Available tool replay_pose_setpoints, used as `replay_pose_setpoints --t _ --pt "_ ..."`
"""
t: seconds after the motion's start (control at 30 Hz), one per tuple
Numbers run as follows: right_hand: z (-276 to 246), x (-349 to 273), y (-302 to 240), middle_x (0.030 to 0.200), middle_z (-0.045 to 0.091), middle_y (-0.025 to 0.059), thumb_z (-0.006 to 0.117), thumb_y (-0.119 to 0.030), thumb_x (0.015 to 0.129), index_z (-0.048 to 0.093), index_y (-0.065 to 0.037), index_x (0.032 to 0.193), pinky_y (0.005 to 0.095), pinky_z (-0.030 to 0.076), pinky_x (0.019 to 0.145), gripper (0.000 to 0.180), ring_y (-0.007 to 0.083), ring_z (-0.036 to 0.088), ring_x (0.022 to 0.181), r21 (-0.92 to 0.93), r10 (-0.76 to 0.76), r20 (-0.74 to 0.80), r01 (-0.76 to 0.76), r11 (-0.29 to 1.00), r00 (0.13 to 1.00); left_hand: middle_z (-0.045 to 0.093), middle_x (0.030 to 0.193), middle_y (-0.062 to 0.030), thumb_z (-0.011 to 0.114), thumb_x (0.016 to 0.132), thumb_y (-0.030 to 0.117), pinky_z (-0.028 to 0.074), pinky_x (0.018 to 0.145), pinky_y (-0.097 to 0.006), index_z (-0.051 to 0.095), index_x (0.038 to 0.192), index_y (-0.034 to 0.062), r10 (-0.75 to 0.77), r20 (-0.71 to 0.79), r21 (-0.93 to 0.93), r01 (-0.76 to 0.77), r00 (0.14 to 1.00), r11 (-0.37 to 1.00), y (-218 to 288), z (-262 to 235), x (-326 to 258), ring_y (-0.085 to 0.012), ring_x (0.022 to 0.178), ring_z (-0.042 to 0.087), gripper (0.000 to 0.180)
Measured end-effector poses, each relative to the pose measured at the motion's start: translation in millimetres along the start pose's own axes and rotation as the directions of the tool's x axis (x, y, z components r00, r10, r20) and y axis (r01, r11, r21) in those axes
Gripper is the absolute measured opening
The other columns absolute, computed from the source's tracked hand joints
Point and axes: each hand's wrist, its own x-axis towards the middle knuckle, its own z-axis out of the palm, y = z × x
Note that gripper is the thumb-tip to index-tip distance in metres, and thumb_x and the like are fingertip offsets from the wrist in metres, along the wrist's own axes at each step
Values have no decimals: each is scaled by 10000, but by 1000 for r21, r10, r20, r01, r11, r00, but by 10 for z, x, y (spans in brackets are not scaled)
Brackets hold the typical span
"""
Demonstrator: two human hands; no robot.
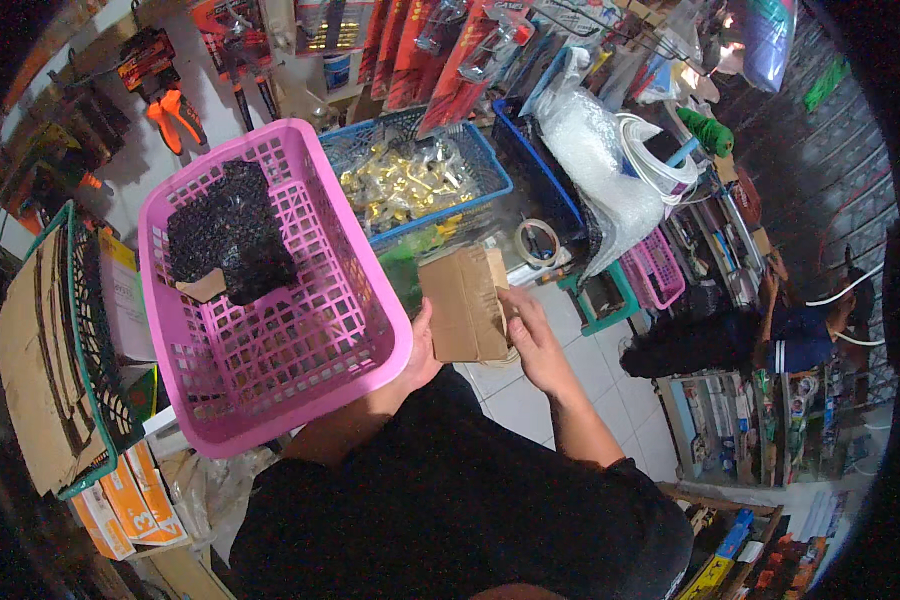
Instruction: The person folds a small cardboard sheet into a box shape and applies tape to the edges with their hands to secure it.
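Note:
A small brown cardboard box (460, 305) is held up in front of my chest. My left hand (425, 348) grips its left side, the thumb along the edge and the other fingers mostly hidden behind it. On the opposite side my right hand (536, 342) has its fingers closed at the box's right edge, by a flap. Just left of the box stands a large pink plastic basket (400, 335). In it lies a bag of many small black pieces (220, 215), with a scrap of cardboard (202, 287) at its lower edge.
Beyond the box are a blue basket (505, 185) of small gold-coloured packed parts, a tape roll (538, 243) and bubble wrap (605, 160). A green basket with cardboard (45, 350) stands far left. Pliers (175, 120) hang above. At right, another person (800, 340) is near shelves.

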Motion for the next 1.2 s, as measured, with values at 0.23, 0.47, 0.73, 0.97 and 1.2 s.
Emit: replay_pose_setpoints --t 0.23,0.47,0.73,0.97,1.2 --pt "-46 165 33 1253 412 162 696 -200 728 501 -64 1166 347 352 946 499 278 430 1144 -152 -78 10 79 985 997 382 1325 -76 380 929 359 323 986 -458 253 1346 107 113 11 244 -112 994 963 95 -59 -66 -252 1225 372 503" --pt "-110 246 -113 1275 407 140 707 -125 689 514 -100 1139 354 363 951 491 285 422 1167 -186 -93 63 103 977 994 353 1335 -66 397 941 239 338 956 -494 229 1334 139 179 -11 282 -169 984 944 103 92 -77 -256 1193 394 440" --pt "140 188 -59 1273 391 163 757 -178 641 500 -93 1140 383 421 899 568 335 452 1133 -317 -176 0 166 934 984 398 1159 -61 593 813 62 437 824 -444 308 1195 132 284 -185 311 -218 941 925 -78 -234 12 -227 1112 424 483" --pt "181 181 -38 1264 393 177 702 -233 723 507 -91 1140 377 436 864 481 338 469 1110 -352 -212 15 204 913 977 384 1210 -104 680 735 48 489 788 -378 153 1332 75 307 -296 380 -183 905 907 81 183 8 -225 1123 414 796" --pt "142 236 65 1222 425 178 630 -193 792 514 -89 1124 366 406 888 367 323 461 1105 -329 -197 0 186 926 980 353 1291 -45 638 769 262 344 907 -438 177 1358 178 235 -294 483 -68 927 873 125 191 21 -222 1197 343 753"
